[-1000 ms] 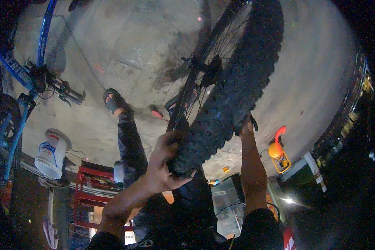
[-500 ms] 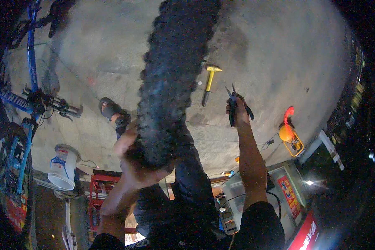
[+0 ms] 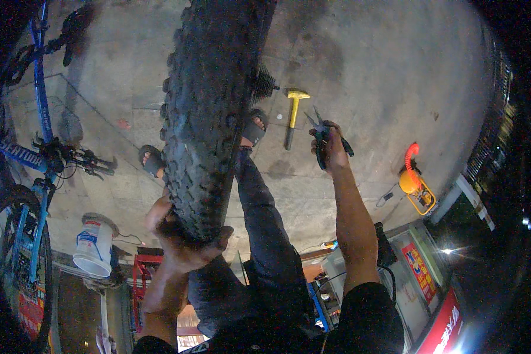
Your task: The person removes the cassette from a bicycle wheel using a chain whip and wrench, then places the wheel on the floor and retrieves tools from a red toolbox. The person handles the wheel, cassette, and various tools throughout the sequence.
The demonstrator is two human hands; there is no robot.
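Observation:
My left hand (image 3: 186,236) is wrapped round the lower end of a knobby black bicycle tyre (image 3: 203,118) that stretches up to the top of the view, with a toothed cassette (image 3: 265,84) showing at its right side. My right hand (image 3: 333,147) grips dark-handled long-nosed pliers (image 3: 321,133), jaws slightly parted and pointing up. A hammer (image 3: 295,112) with a yellow head and upper shaft lies on the floor between the tyre and the pliers.
A blue bicycle (image 3: 38,177) stands along the left, beside a white bucket (image 3: 93,248). An orange machine (image 3: 413,189) with a red hose sits at right. My sandalled feet (image 3: 152,160) flank the tyre. A red rack (image 3: 144,262) and lit signs (image 3: 419,271) are along the lower edge.
The tyre has swung leftward to a near-upright line, uncovering the hammer. My right hand, earlier largely hidden at the tyre's right, now shows higher up with the pliers.

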